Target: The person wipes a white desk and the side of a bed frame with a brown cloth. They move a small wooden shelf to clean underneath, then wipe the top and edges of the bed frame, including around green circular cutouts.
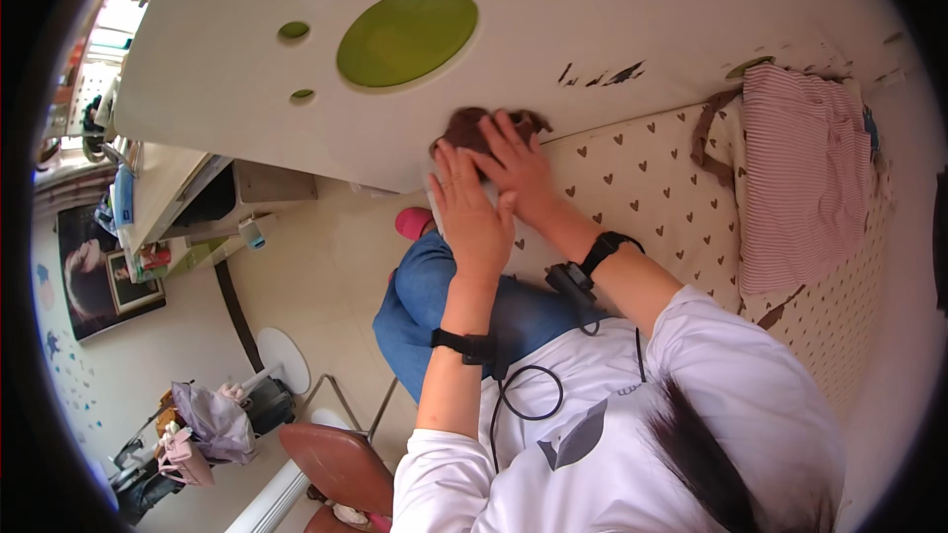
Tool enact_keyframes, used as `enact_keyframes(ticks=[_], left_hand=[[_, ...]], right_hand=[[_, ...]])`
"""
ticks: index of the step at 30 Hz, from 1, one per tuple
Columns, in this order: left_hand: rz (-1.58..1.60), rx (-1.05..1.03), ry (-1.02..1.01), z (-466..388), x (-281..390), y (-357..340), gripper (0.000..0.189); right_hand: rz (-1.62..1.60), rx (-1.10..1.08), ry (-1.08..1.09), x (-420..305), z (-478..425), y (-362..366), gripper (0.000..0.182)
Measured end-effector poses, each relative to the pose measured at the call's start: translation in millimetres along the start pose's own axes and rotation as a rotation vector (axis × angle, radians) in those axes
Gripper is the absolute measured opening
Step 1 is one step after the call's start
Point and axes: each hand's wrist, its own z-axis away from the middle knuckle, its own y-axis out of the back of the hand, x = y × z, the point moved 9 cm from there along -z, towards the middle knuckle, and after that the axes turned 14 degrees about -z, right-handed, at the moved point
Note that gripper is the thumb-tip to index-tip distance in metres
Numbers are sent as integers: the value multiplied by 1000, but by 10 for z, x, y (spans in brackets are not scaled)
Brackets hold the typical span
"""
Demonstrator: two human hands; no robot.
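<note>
A bunched dark brown cloth (468, 130) lies at the edge of a cream bed cover with brown hearts (652, 163), close against a white panel. My left hand (474, 215) is palm down with its fingers extended, their tips at the near side of the cloth. My right hand (518, 174) lies beside it, fingers spread over the cloth's right part. Neither hand visibly grips anything. The fingers cover part of the cloth, and what is under the palms is hidden. Both wrists carry black straps with small devices and a cable.
The white panel (244, 81) with green ovals rises along the bed. A pink striped pillow (803, 185) lies at the right. At the left are a desk (167, 196), a brown chair (337, 463) and a rack with bags (215, 422).
</note>
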Motion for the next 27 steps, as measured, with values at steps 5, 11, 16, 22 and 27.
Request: enact_keyframes(ticks=[5, 11, 16, 22, 27], left_hand=[[-13, -127, -182, -236, 758, -250, 84], [16, -166, -347, -478, 1623, -602, 85], [-88, -164, -517, -688, 2180, -664, 84], [-84, -82, -549, -1017, 2603, -405, 84], [-42, -19, -511, -1230, 2694, -62, 85]], right_hand=[[92, 137, -191, 680, 331, 559, 44], [10, 467, -324, 1143, 580, 1225, 45], [-33, 556, -386, 1325, 671, 1608, 45], [-101, 692, -214, 1209, 242, 2368, 46], [10, 709, -62, 1188, 1, 2595, 47]])
